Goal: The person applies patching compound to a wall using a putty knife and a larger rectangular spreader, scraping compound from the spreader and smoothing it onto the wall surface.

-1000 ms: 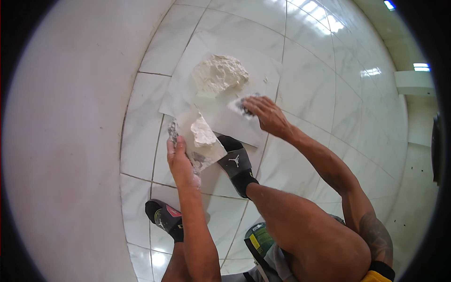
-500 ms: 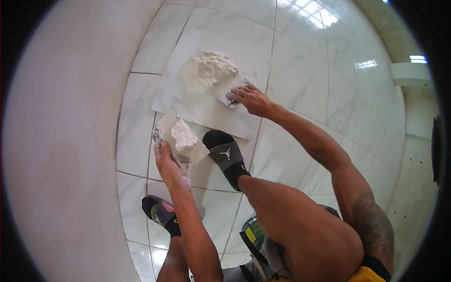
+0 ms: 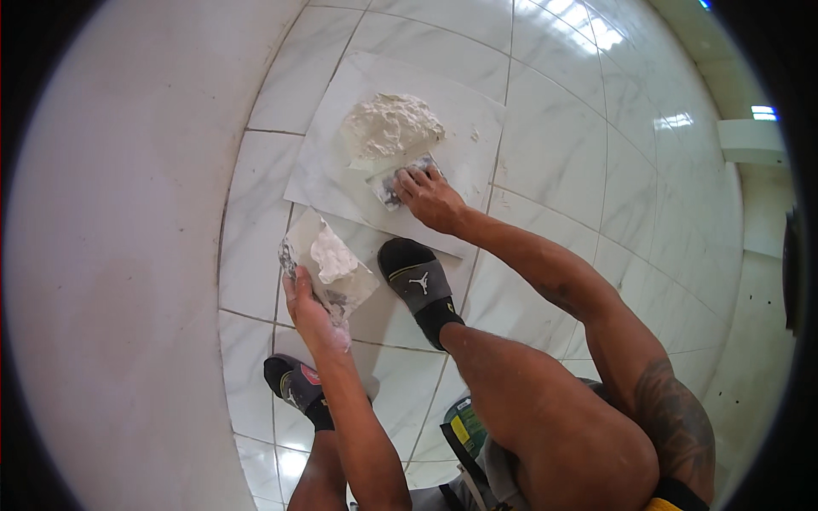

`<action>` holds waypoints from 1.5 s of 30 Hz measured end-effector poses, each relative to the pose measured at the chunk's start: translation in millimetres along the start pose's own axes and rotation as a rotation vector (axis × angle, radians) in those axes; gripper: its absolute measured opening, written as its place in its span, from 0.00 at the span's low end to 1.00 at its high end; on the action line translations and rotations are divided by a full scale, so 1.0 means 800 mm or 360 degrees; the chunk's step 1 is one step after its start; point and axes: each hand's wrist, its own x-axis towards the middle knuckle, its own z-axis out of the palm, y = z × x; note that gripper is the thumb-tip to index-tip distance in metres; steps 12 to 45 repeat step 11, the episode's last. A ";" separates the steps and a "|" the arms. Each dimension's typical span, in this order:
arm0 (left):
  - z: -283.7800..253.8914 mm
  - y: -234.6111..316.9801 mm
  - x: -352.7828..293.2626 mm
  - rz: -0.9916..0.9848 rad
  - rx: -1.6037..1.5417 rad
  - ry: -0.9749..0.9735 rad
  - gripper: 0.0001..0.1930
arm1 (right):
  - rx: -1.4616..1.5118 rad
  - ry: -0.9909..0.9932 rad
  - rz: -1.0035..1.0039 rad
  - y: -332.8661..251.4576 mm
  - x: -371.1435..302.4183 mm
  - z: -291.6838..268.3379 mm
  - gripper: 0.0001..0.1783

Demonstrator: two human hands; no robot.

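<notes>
White putty-like paste lies in a lumpy mound [image 3: 394,123] on a large pale square board [image 3: 479,162]. My right hand [image 3: 433,201] is closed on a flat, smeared rectangular putty blade [image 3: 383,185], just on the near side of the mound. The blade's far edge is close against the paste, and my fingers cover part of its top. My left hand [image 3: 315,322] grips a second flat putty blade [image 3: 361,286] by its left edge, nearer to me. A thick white dollop [image 3: 333,255] rests on that blade.
Pale wall [image 3: 128,255] rises along the left. Glossy marbled tiles [image 3: 554,145] cover the floor. My right foot [image 3: 416,277], in a dark slide, stands just short of the board; my left foot [image 3: 294,383] is by the wall. A green and yellow container [image 3: 464,423] sits beneath my leg.
My right hand has moved left and a little nearer with its putty blade, which now lies below the mound and at a different angle. My left hand stays nearly still. The view has shifted slightly.
</notes>
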 end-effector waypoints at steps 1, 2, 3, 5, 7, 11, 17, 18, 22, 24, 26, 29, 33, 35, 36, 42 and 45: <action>-0.003 0.000 0.002 0.0019 0.0009 -0.0114 0.23 | 0.0008 -0.0033 -0.0026 0.003 -0.004 0.000 0.20; -0.002 0.005 0.000 0.0037 0.0006 -0.0113 0.23 | 0.0025 -0.0060 -0.0058 0.003 -0.002 -0.004 0.19; 0.003 0.007 -0.004 0.0030 -0.0014 -0.0061 0.23 | 0.0040 -0.0090 -0.0085 0.003 0.001 -0.015 0.19; 0.008 0.010 -0.008 0.0030 -0.0037 -0.0008 0.22 | 0.0337 -0.0609 0.0029 0.016 0.013 -0.038 0.18; 0.010 0.013 -0.009 0.0035 -0.0039 0.0137 0.21 | 0.0302 -0.0398 0.0084 0.015 0.025 -0.043 0.17; -0.003 0.004 0.001 -0.0003 0.0002 -0.0072 0.33 | 0.0219 -0.0428 0.0226 -0.001 0.046 -0.025 0.26; -0.003 0.004 0.001 -0.0003 0.0002 -0.0072 0.33 | 0.0219 -0.0428 0.0226 -0.001 0.046 -0.025 0.26; -0.003 0.004 0.001 -0.0003 0.0002 -0.0072 0.33 | 0.0219 -0.0428 0.0226 -0.001 0.046 -0.025 0.26; -0.003 0.004 0.001 -0.0003 0.0002 -0.0072 0.33 | 0.0219 -0.0428 0.0226 -0.001 0.046 -0.025 0.26; -0.003 0.004 0.001 -0.0003 0.0002 -0.0072 0.33 | 0.0219 -0.0428 0.0226 -0.001 0.046 -0.025 0.26; -0.003 0.004 0.001 -0.0003 0.0002 -0.0072 0.33 | 0.0219 -0.0428 0.0226 -0.001 0.046 -0.025 0.26; -0.003 0.004 0.001 -0.0003 0.0002 -0.0072 0.33 | 0.0219 -0.0428 0.0226 -0.001 0.046 -0.025 0.26; -0.003 0.004 0.001 -0.0003 0.0002 -0.0072 0.33 | 0.0219 -0.0428 0.0226 -0.001 0.046 -0.025 0.26; -0.003 0.004 0.001 -0.0003 0.0002 -0.0072 0.33 | 0.0219 -0.0428 0.0226 -0.001 0.046 -0.025 0.26; -0.003 0.004 0.001 -0.0003 0.0002 -0.0072 0.33 | 0.0219 -0.0428 0.0226 -0.001 0.046 -0.025 0.26; -0.003 0.004 0.001 -0.0003 0.0002 -0.0072 0.33 | 0.0219 -0.0428 0.0226 -0.001 0.046 -0.025 0.26; -0.003 0.004 0.001 -0.0003 0.0002 -0.0072 0.33 | 0.0219 -0.0428 0.0226 -0.001 0.046 -0.025 0.26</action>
